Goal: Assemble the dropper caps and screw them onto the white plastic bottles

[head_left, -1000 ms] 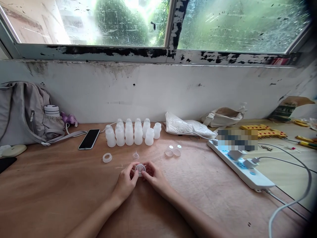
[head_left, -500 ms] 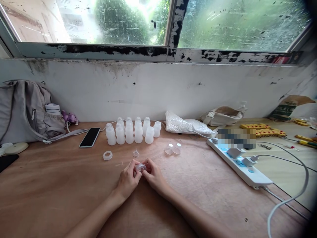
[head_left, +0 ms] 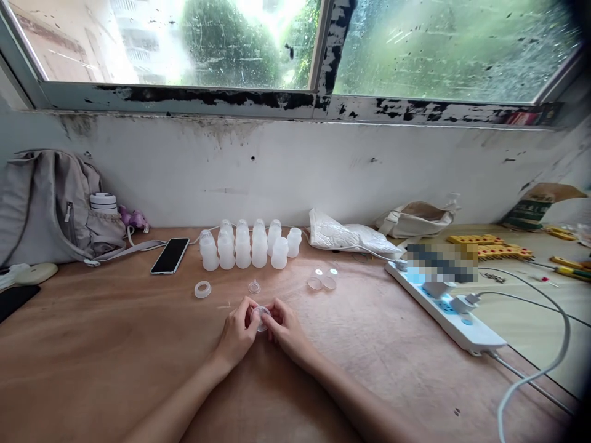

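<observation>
My left hand [head_left: 239, 332] and my right hand [head_left: 285, 327] meet over the wooden table, both gripping a small clear ring-shaped piece [head_left: 261, 319] between thumbs and fingers. Just beyond them lies a clear part with a thin upright tip [head_left: 254, 286]. A translucent white ring [head_left: 202, 289] rests to its left. On the right are two clear round discs [head_left: 314, 283], with two small white-dotted pieces [head_left: 333, 271] behind them. Several frosted white bottles [head_left: 242, 249] stand in rows farther back; most wear clear caps, while the two at the right end [head_left: 279, 253] look uncapped.
A phone [head_left: 170, 256] and a grey backpack [head_left: 50, 206] are at the left. Behind the discs lies a white plastic package [head_left: 351, 234]. A power strip [head_left: 447, 314] with looping cables and yellow racks [head_left: 503, 249] occupy the right side.
The clear piece in my hands has tilted, so its round face shows more. My hands stay in nearly the same place, and the whole view has shifted slightly.
</observation>
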Available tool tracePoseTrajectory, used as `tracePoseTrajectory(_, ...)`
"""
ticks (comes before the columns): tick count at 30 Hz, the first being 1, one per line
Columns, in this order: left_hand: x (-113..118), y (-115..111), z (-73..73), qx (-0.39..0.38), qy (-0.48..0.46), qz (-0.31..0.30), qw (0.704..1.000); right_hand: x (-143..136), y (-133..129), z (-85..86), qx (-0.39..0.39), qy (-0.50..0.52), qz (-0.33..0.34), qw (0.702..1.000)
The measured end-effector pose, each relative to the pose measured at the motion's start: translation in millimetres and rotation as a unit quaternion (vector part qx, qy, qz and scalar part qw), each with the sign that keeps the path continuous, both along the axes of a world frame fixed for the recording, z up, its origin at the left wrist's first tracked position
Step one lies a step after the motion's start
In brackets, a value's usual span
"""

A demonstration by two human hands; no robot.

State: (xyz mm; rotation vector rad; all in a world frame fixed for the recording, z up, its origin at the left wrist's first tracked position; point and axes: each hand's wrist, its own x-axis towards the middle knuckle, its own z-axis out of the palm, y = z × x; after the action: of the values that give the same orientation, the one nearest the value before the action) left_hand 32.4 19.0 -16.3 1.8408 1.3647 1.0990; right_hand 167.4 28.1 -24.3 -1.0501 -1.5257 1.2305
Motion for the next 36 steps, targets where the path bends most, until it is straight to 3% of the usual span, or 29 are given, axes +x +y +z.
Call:
tracePoseTrajectory(7,-1,3,-0.3,-0.019,-0.019,0.006,1.0,0,6,-2.4,-0.009,0.006,0.015,1.0)
tracePoseTrajectory(16,-3,9,-12.3,-0.069,-0.07,-0.019,0.995,0,3,-2.1,-0.002,-0.021,0.025,0.999)
tracePoseTrajectory(25,-2,6,-8.5,-0.07,-0.047,-0.008,0.996,2,5,-4.8,0.0,-0.028,0.035,0.999)
tracePoseTrajectory(36,-2,4,-6.7,-0.045,-0.005,0.009,0.999,3,5,-5.7,0.056,-0.095,0.016,0.994)
